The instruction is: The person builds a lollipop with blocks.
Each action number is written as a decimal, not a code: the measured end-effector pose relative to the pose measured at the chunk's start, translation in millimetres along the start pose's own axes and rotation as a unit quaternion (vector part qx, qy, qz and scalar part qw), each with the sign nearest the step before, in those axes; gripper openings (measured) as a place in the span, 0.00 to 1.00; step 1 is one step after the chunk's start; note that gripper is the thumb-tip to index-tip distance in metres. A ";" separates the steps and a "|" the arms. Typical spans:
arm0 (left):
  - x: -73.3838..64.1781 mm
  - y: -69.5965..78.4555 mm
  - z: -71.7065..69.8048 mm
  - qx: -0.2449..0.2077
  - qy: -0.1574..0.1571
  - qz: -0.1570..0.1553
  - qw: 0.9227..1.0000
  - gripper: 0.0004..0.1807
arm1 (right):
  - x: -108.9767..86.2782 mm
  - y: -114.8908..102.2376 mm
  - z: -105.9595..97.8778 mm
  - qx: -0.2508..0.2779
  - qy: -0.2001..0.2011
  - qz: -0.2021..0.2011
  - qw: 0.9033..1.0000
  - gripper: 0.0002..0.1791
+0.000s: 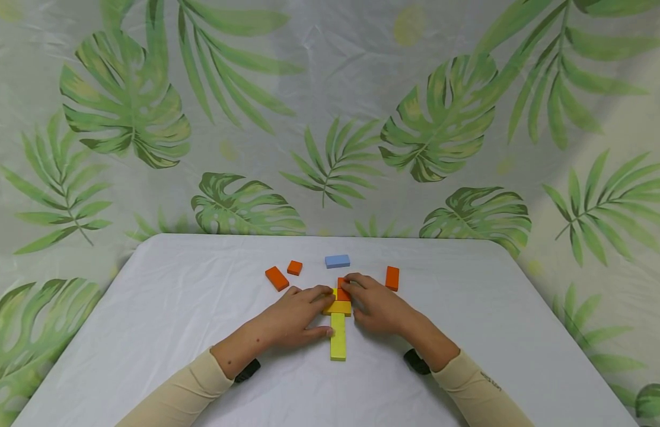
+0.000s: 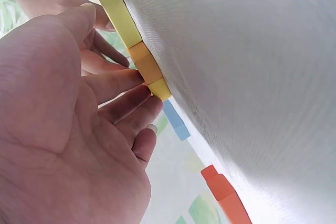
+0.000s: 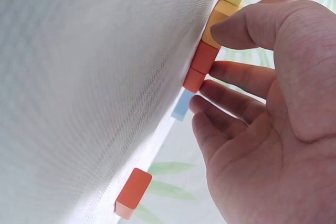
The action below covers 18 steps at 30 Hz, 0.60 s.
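Toy blocks form a row in front of me. A long light-yellow block lies nearest, its far end meeting a crosswise orange-yellow block. Beyond that sit two red-orange blocks end to end, beside a yellow block mostly covered in the head view. My left hand touches the yellow block's left side with extended fingertips; its thumb is by the long block. From the right, fingertips of my right hand rest against the red-orange blocks, the thumb near the orange-yellow block.
A blue block lies behind the row. To its left are a red-orange block and a shorter orange one; another red-orange block lies to the right. A white cloth covers the table, with a leaf-patterned curtain behind.
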<state>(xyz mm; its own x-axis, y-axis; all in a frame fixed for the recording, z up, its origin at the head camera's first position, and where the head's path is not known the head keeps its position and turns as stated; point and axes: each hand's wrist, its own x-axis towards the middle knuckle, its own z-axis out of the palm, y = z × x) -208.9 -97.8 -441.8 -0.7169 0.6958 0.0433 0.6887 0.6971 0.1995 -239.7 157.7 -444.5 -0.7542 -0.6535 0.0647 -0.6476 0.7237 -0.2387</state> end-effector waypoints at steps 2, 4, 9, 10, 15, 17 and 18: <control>0.4 -0.4 0.2 -0.001 -0.001 0.000 1.000 0.38 | 0.1 -0.6 -0.3 0.000 -0.002 0.004 1.000 0.31; 0.4 -0.8 0.4 -0.002 -0.001 -0.001 1.000 0.38 | 0.1 -1.2 -0.4 -0.001 -0.004 0.007 1.000 0.31; 0.6 -2.1 1.0 -0.006 0.002 0.002 1.000 0.38 | 0.1 -1.8 0.1 -0.007 -0.008 0.012 1.000 0.31; 0.8 -2.5 1.3 -0.005 0.002 0.003 1.000 0.38 | 0.1 -1.7 0.2 -0.007 -0.008 0.011 1.000 0.31; 1.4 -3.3 1.5 -0.003 0.001 0.003 1.000 0.38 | 0.0 -1.2 0.2 -0.006 -0.004 0.007 1.000 0.31; 1.6 -3.5 1.5 -0.005 0.001 0.002 1.000 0.39 | -0.1 -1.0 0.2 -0.005 -0.002 0.005 1.000 0.31; 1.7 -3.5 1.6 -0.007 0.000 0.001 1.000 0.39 | -0.2 -0.9 0.2 -0.004 -0.003 0.005 1.000 0.31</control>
<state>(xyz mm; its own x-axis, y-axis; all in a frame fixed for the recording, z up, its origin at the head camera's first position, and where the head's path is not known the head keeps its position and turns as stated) -212.4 -98.8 -444.0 -0.7159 0.6968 0.0443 0.6883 0.6937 0.2123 -239.0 157.1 -444.5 -0.7597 -0.6478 0.0575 -0.6414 0.7317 -0.2309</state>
